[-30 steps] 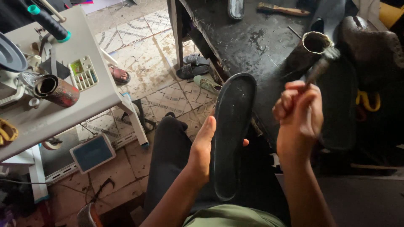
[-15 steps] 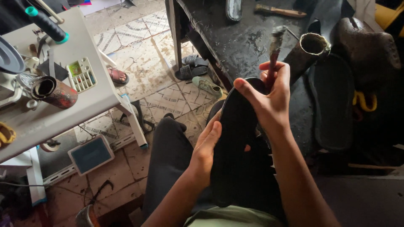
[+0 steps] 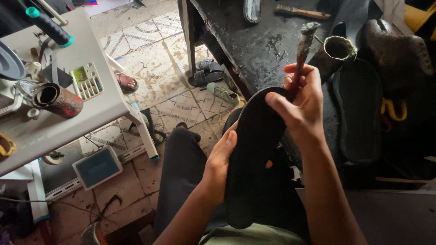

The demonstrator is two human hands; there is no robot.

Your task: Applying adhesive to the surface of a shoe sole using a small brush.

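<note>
Left hand (image 3: 221, 156) cupped round the left edge of a black shoe sole (image 3: 254, 154), fingers curled behind it, thumb lying along the rim; sole held upright over the lap, toe end up near the dark workbench (image 3: 254, 45), heel end down by the waist; right hand (image 3: 302, 106) closed in a fist on the handle of a grimy brush (image 3: 303, 50), bristle end pointing up and away, knuckles resting against the top of the sole; just beyond the brush, a crusted tin (image 3: 338, 50) on the bench, with a second black sole (image 3: 361, 109) lying flat to its right; to the left, a white sewing table (image 3: 68, 122) carrying a rusty can (image 3: 56, 100); below, tiled floor (image 3: 150, 68) with scattered sandals (image 3: 206, 72).
</note>
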